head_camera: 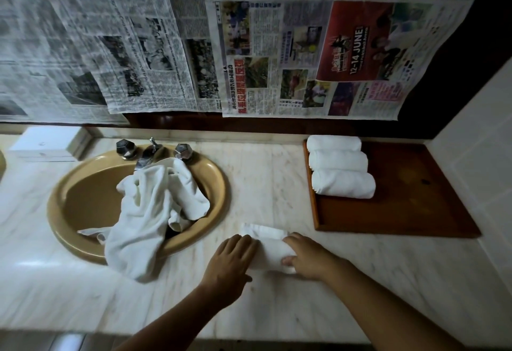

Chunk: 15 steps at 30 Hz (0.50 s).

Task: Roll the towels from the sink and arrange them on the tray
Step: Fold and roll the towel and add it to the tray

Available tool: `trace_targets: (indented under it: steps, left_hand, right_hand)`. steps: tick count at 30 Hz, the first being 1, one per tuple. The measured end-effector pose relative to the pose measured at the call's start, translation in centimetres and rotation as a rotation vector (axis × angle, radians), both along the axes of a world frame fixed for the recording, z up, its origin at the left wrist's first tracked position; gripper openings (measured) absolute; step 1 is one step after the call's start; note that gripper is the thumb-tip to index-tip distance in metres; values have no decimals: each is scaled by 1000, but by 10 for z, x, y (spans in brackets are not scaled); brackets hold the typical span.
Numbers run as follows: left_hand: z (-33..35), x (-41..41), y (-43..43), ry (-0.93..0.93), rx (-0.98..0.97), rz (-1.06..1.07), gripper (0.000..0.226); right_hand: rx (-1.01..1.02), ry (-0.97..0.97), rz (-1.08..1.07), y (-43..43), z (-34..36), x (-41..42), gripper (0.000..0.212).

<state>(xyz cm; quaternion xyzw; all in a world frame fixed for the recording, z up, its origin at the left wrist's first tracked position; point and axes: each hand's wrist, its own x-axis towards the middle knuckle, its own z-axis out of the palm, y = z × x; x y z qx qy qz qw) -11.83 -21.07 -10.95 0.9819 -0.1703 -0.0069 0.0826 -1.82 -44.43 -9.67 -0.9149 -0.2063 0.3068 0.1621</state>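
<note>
At lower centre, a part-rolled white towel (273, 252) lies on the marble tabletop (83, 295) between both hands: the left hand (230, 263) presses its left end with fairly straight fingers, while the right hand (309, 259) curls its grip round the right end. 3 rolled towels (339, 173) sit on the tray (415, 206) at right; loose towels (155, 206) fill the sink (83, 184) at left.

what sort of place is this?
Probably a bathroom vanity, perhaps a hotel's: a tan sink with a faucet set in a marble counter, and rolled white towels lined up on a wooden tray.
</note>
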Motion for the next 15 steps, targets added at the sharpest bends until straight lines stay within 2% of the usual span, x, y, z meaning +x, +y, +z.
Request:
trace_targets:
  steps: [4,7,9,12,15]
  left_hand:
    - [-8,5,1,37,56,26,122]
    - [-11,13,-2,93,102,40,122]
    - [-12,17,-3,95,131,44,115]
    - [-10,26,-1,81,144,36,106]
    - [-8,37,0,56,145,16,92]
  right_hand:
    - [-34,181,-50,0,4,14,61]
    - [-101,204,-62,2,4,20,61]
    - [-42,164,-139,4,0,17,57]
    - [179,-172,-284,4,-8,3,43]
    - [220,-602,-107,6,-9,-15,11]
